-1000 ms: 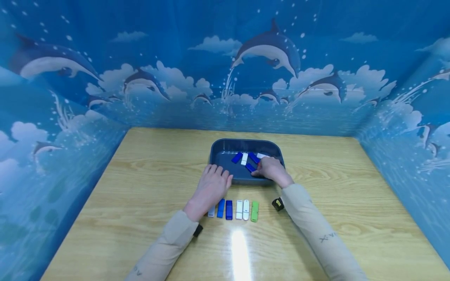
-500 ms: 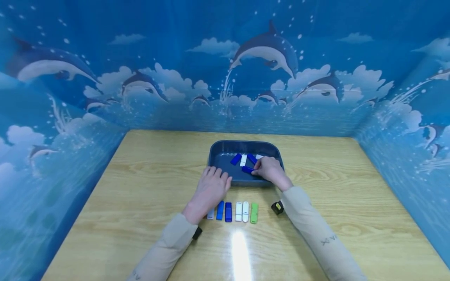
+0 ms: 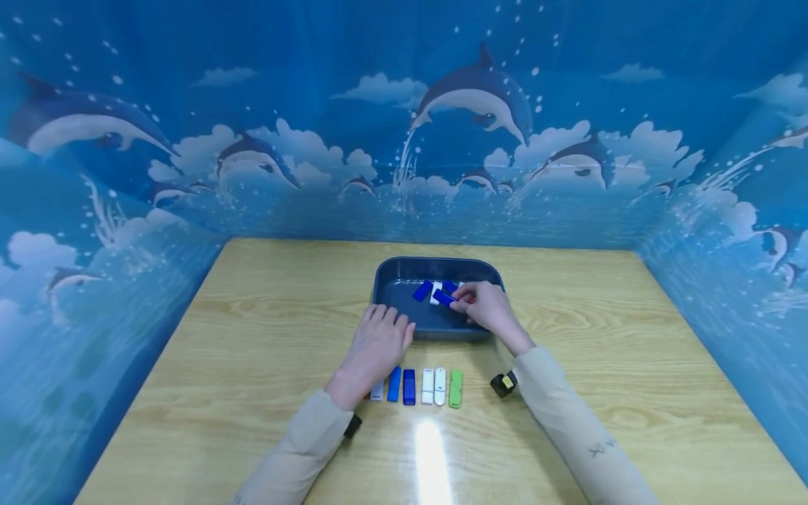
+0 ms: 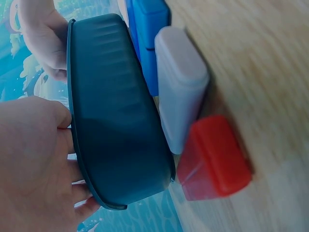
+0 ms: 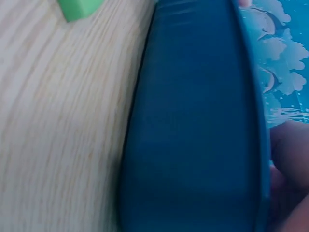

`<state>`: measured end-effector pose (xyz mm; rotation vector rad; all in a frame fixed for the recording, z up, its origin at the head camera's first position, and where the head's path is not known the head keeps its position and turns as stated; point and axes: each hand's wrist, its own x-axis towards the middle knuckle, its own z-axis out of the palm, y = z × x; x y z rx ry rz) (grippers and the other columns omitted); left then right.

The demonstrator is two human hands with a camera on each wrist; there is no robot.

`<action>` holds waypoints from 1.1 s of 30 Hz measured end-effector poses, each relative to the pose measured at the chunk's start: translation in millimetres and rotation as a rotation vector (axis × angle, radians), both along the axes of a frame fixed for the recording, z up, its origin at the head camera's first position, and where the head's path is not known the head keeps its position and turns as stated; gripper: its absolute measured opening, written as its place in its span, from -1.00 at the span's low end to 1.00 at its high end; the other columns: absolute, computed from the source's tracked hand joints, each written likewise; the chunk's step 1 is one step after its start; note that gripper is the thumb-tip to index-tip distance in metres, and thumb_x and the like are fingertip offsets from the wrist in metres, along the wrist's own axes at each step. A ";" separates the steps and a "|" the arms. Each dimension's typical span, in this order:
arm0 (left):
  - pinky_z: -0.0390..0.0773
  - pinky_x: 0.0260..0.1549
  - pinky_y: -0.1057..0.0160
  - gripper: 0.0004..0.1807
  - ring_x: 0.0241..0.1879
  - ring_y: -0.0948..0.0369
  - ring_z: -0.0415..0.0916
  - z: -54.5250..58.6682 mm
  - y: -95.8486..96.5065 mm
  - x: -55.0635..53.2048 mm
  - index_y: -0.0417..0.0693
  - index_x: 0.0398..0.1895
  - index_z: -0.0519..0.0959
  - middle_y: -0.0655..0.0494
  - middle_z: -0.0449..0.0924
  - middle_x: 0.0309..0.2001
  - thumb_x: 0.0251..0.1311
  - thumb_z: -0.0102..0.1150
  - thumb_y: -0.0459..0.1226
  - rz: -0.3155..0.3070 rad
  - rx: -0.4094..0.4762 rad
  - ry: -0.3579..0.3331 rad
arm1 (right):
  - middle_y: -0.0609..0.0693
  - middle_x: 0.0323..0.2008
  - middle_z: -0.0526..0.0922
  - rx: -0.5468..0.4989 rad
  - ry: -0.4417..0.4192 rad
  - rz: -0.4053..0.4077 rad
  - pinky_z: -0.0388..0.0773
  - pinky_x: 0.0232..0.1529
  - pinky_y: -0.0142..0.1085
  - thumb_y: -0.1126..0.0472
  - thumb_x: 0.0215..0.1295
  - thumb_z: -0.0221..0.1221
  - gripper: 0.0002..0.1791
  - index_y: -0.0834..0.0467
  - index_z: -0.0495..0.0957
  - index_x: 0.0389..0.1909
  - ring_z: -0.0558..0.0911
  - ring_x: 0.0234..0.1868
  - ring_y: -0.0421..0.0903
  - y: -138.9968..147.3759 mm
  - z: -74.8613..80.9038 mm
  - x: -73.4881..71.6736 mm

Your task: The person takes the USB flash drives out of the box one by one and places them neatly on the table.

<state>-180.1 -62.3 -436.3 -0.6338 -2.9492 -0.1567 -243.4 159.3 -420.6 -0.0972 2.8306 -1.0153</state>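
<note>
My right hand (image 3: 491, 308) pinches a dark blue USB stick (image 3: 444, 298) between thumb and fingers, held over the dark blue tray (image 3: 435, 336). Inside the tray lie another dark blue USB stick (image 3: 422, 291), a white USB stick (image 3: 435, 293) and others partly hidden by the hand. A bit of red shows beside my right fingers. My left hand (image 3: 376, 344) rests at the tray's near left corner, its fingers over the rim. The left wrist view shows these fingers fairly straight along the rim. In the right wrist view the tray wall hides the held stick.
In front of the tray stands a row: a red stick (image 4: 215, 159), light grey stick (image 3: 376, 391), blue stick (image 3: 394, 384), dark blue stick (image 3: 409, 387), two white sticks (image 3: 427, 386) and a green stick (image 3: 456, 389). A dolphin-printed curtain (image 3: 315, 161) encloses the wooden table (image 3: 284, 294).
My right hand has taken hold of the dark blue USB stick, which lay in the tray, turned it and raised it. My left hand has stayed at the rim.
</note>
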 end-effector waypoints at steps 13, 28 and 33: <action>0.25 0.43 -0.08 -0.56 0.23 -0.03 0.49 -1.4 0.5 1.1 -0.07 0.09 0.62 -0.06 0.65 0.07 0.59 -0.19 -0.02 0.001 -0.014 0.005 | 0.12 -0.24 0.76 -0.102 -0.006 -0.074 0.59 -0.49 -0.27 0.08 0.36 0.32 -0.73 0.18 0.64 -0.07 0.62 -0.57 -0.09 9.7 13.1 19.8; 0.24 0.44 -0.09 -0.56 0.24 -0.03 0.48 -1.1 1.4 0.1 -0.07 0.10 0.62 -0.06 0.64 0.09 0.59 -0.19 -0.02 0.004 -0.020 -0.006 | 0.21 -0.22 0.77 -0.248 -0.047 -0.072 0.53 -0.58 -0.20 0.15 0.39 0.30 -0.74 0.23 0.57 -0.06 0.62 -0.52 0.29 20.2 17.1 59.4; 0.24 0.44 -0.10 -0.56 0.24 -0.03 0.48 -1.0 0.4 -0.7 -0.08 0.10 0.61 -0.07 0.64 0.09 0.60 -0.19 -0.03 0.000 -0.019 -0.006 | 0.20 -0.23 0.75 -0.251 -0.076 -0.058 0.50 -0.63 -0.25 0.17 0.41 0.27 -0.75 0.24 0.53 -0.06 0.57 -0.58 0.18 26.9 13.3 77.1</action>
